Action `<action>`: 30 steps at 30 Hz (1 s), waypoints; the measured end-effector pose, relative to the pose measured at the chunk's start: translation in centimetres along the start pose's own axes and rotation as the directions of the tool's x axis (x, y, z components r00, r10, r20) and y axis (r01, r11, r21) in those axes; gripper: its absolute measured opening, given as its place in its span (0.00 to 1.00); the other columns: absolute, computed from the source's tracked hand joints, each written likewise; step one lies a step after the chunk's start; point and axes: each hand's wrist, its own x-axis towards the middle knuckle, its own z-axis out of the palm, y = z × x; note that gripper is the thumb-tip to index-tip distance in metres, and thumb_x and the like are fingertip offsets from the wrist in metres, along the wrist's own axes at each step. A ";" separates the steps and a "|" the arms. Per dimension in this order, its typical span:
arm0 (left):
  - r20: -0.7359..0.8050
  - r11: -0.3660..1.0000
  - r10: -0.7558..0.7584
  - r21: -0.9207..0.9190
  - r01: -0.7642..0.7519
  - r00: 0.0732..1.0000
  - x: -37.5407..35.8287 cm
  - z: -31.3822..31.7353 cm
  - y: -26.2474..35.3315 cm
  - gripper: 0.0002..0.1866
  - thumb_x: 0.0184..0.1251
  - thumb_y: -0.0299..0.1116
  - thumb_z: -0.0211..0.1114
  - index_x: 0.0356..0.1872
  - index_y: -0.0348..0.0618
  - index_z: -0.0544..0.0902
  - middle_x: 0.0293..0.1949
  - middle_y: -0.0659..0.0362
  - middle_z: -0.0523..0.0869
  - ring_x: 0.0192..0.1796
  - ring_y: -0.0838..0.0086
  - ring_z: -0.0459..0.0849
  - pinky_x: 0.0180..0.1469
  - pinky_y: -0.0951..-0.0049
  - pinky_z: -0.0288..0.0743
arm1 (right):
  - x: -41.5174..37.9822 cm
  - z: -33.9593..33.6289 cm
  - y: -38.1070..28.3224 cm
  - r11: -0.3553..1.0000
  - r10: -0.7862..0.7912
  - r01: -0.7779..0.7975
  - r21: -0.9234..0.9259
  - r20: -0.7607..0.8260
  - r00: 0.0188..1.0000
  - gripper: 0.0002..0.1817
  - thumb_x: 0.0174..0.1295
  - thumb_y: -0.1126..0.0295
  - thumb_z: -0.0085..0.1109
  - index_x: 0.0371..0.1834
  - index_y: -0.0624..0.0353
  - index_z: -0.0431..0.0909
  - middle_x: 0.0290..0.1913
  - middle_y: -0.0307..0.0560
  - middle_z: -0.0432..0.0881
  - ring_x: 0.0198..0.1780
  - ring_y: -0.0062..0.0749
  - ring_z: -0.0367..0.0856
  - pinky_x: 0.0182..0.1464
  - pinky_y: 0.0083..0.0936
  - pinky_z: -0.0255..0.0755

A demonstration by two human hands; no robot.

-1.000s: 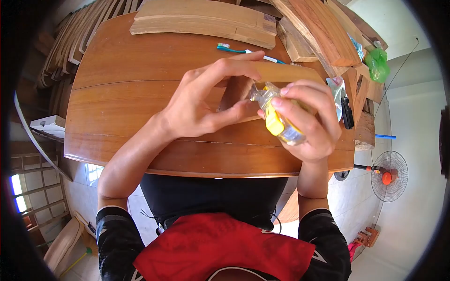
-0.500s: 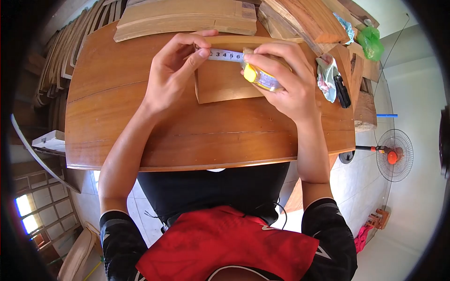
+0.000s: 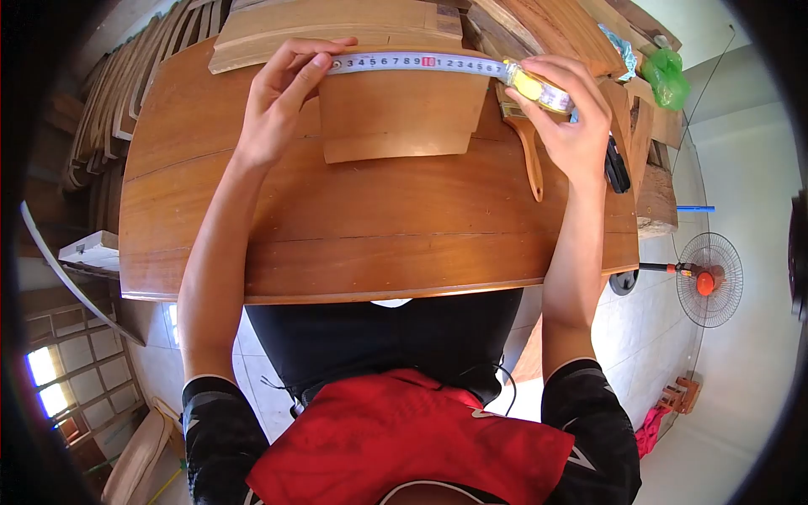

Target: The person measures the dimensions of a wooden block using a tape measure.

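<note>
left hand [image 3: 278,101]: pinches tape blade [image 3: 417,61] end at wood panel [image 3: 396,114] corner
right hand [image 3: 572,126]: grips tape measure case [image 3: 539,88] past panel's other edge

I read numerals 3 to 9, a red 10, then 1 to 7 on the tape blade [image 3: 417,61].

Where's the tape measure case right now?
In the head view, upper right: the right hand grips the tape measure case past the wood block's right corner, above the brush.
</note>
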 end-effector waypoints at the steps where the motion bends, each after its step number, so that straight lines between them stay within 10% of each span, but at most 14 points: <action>1: -0.003 1.000 -0.009 -0.001 0.009 1.000 0.1 -0.2 -0.1 0.11 0.87 0.33 0.56 0.57 0.44 0.84 0.63 0.56 0.88 0.48 0.83 0.77 0.54 0.78 0.74 | -0.2 0.2 0.3 1.000 0.021 -0.021 0.007 -0.003 1.000 0.23 0.50 0.81 0.82 0.51 0.58 0.88 0.53 0.44 0.89 0.53 0.39 0.87 0.53 0.31 0.82; 15: 0.027 1.000 -0.020 0.010 0.020 0.999 -0.1 -0.9 0.1 0.09 0.88 0.32 0.54 0.57 0.45 0.81 0.67 0.52 0.86 0.54 0.81 0.82 0.50 0.79 0.74 | -2.1 4.8 1.6 0.990 0.088 -0.054 0.130 -0.266 0.960 0.33 0.51 0.78 0.83 0.62 0.57 0.79 0.53 0.48 0.85 0.55 0.37 0.87 0.55 0.32 0.82; 23: 0.035 0.999 -0.046 -0.012 0.046 0.998 -0.4 -0.9 0.2 0.08 0.88 0.34 0.52 0.59 0.49 0.74 0.71 0.42 0.80 0.63 0.73 0.82 0.61 0.73 0.73 | -2.1 4.5 0.8 0.740 0.445 -0.363 0.567 -0.006 0.896 0.45 0.56 0.86 0.78 0.77 0.58 0.64 0.68 0.53 0.79 0.67 0.42 0.83 0.68 0.38 0.82; 30: 0.038 0.995 -0.033 -0.091 0.037 0.999 0.0 -1.4 0.3 0.07 0.88 0.34 0.53 0.56 0.51 0.77 0.74 0.40 0.77 0.68 0.66 0.80 0.71 0.65 0.68 | -2.5 3.3 2.3 0.684 0.337 -0.366 0.631 0.172 0.926 0.45 0.54 0.87 0.78 0.77 0.56 0.69 0.68 0.54 0.81 0.65 0.39 0.83 0.65 0.37 0.84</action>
